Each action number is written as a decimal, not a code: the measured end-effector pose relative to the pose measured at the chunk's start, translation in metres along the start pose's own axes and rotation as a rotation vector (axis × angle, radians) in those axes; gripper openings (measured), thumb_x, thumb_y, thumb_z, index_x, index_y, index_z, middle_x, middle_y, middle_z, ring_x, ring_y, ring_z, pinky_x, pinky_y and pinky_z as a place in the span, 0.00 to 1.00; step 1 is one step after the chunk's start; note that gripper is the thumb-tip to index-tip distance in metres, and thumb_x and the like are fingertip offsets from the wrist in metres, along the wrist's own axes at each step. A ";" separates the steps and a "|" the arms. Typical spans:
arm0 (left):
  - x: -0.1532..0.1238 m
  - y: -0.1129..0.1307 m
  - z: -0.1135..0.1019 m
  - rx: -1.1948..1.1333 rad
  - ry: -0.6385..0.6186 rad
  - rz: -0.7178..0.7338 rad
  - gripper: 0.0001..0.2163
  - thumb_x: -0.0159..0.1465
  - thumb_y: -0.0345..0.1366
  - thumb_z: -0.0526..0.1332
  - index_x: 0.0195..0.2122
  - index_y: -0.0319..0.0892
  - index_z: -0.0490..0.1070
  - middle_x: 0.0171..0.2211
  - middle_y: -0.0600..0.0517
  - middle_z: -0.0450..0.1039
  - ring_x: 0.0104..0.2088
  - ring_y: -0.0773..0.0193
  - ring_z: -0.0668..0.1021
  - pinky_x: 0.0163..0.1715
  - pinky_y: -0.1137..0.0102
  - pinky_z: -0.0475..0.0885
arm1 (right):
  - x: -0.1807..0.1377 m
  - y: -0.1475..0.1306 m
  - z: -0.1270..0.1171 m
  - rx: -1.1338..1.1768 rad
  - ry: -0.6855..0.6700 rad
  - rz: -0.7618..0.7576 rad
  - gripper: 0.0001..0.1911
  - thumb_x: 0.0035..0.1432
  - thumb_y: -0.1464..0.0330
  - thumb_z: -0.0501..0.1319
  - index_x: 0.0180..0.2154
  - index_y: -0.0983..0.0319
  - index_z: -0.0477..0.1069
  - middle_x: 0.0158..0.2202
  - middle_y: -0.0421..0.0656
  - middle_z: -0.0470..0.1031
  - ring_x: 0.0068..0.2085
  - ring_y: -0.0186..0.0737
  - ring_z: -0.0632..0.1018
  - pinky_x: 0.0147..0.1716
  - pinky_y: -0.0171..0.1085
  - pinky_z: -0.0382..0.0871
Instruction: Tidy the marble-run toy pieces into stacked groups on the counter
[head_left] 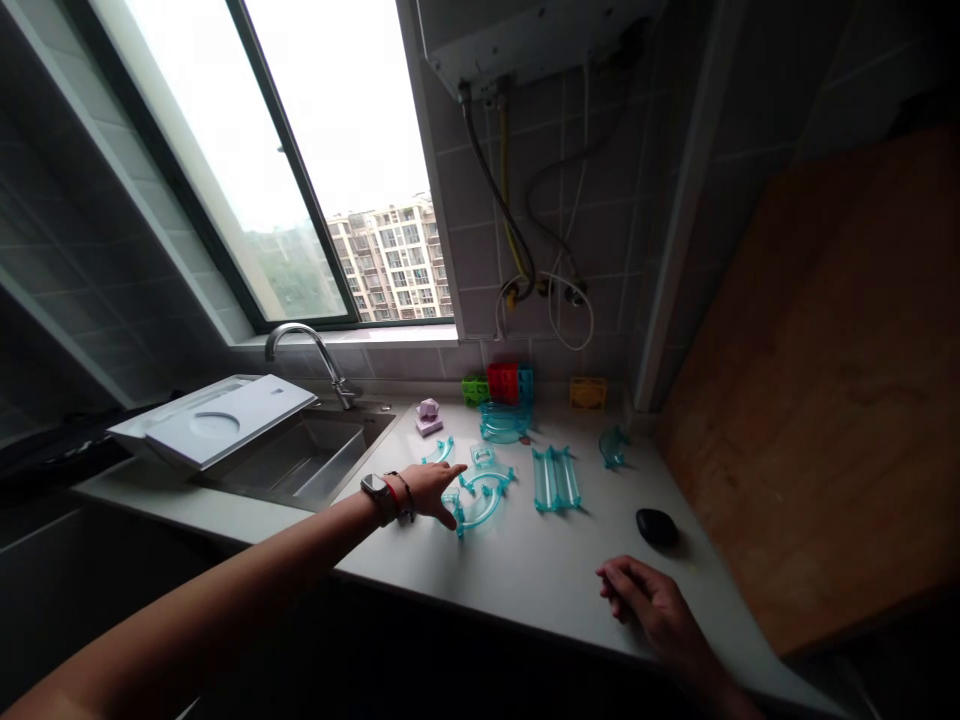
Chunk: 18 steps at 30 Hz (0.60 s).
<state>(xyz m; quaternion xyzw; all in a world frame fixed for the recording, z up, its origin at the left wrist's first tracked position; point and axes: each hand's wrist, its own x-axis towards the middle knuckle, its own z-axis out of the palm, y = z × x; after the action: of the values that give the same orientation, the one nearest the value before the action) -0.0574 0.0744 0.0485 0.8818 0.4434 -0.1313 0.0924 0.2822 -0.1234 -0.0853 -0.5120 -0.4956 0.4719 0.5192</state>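
Note:
My left hand (433, 490), with a watch (377, 496) on its wrist, reaches over the counter with thumb and fingers spread. It holds nothing I can see. Beside its fingers lie clear teal curved track pieces (491, 503), and its palm partly hides a small teal piece (450, 497). Another curved piece (442, 451) and a small square teal piece (482, 456) lie just beyond. My right hand (645, 600) is near the counter's front edge, fingers curled loosely together with nothing visible in them. Straight teal track pieces (556, 480) lie side by side between the hands, farther back.
Stacked teal curves (504, 422) stand at the back before red (503, 382), green (475, 390) and yellow (588, 392) blocks. A black rounded object (657, 527) sits at right, below a teal piece (613, 447). Left are pink blocks (429, 417), a sink (330, 462) and white packaging (232, 420).

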 end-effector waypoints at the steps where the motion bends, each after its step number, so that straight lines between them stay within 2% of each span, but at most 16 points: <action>1: 0.003 0.000 0.002 -0.001 0.001 0.004 0.54 0.44 0.56 0.76 0.69 0.43 0.57 0.59 0.37 0.72 0.56 0.41 0.77 0.52 0.61 0.70 | 0.000 -0.001 0.000 0.002 0.002 -0.002 0.23 0.63 0.49 0.61 0.37 0.63 0.79 0.30 0.44 0.77 0.26 0.37 0.75 0.27 0.36 0.68; 4: 0.010 0.004 0.004 -0.014 0.007 0.007 0.52 0.47 0.59 0.73 0.69 0.43 0.57 0.59 0.37 0.72 0.55 0.43 0.77 0.51 0.61 0.71 | -0.001 -0.004 0.002 0.012 0.004 -0.007 0.23 0.63 0.49 0.61 0.36 0.64 0.78 0.29 0.44 0.76 0.26 0.37 0.74 0.27 0.36 0.69; 6: 0.016 0.009 0.004 -0.028 0.017 0.009 0.43 0.55 0.60 0.68 0.66 0.43 0.62 0.58 0.39 0.73 0.54 0.46 0.78 0.50 0.62 0.73 | -0.001 -0.004 0.002 0.016 0.007 -0.003 0.23 0.63 0.49 0.61 0.36 0.64 0.78 0.29 0.44 0.76 0.26 0.37 0.74 0.27 0.36 0.69; 9: 0.027 0.019 0.005 -0.028 0.039 0.001 0.27 0.65 0.54 0.63 0.59 0.42 0.70 0.55 0.41 0.75 0.52 0.51 0.78 0.50 0.59 0.73 | -0.001 -0.003 0.001 0.015 0.007 0.008 0.24 0.62 0.48 0.61 0.37 0.63 0.78 0.29 0.44 0.76 0.26 0.38 0.75 0.27 0.37 0.69; 11: 0.035 0.025 0.006 -0.012 0.048 -0.028 0.21 0.68 0.49 0.62 0.56 0.41 0.71 0.54 0.43 0.74 0.52 0.52 0.77 0.51 0.55 0.74 | -0.001 -0.002 0.001 0.010 -0.004 0.006 0.24 0.63 0.48 0.61 0.37 0.63 0.78 0.30 0.44 0.77 0.26 0.38 0.75 0.28 0.37 0.69; 13: 0.044 0.030 0.009 0.006 0.045 -0.071 0.18 0.69 0.45 0.63 0.55 0.40 0.72 0.53 0.44 0.74 0.52 0.53 0.77 0.51 0.52 0.74 | 0.000 -0.002 0.000 0.007 -0.013 0.000 0.23 0.64 0.49 0.61 0.37 0.63 0.78 0.30 0.43 0.77 0.27 0.37 0.75 0.28 0.36 0.69; 18: 0.059 0.036 0.014 0.032 0.013 -0.173 0.16 0.69 0.42 0.63 0.54 0.40 0.72 0.53 0.44 0.74 0.50 0.54 0.78 0.49 0.53 0.76 | 0.001 0.001 0.000 0.013 -0.019 -0.004 0.23 0.64 0.50 0.60 0.37 0.64 0.78 0.29 0.43 0.76 0.26 0.37 0.74 0.27 0.36 0.68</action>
<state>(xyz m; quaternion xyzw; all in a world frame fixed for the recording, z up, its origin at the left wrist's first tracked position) 0.0033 0.0942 0.0183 0.8424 0.5164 -0.1400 0.0639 0.2819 -0.1221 -0.0863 -0.5031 -0.4985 0.4790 0.5185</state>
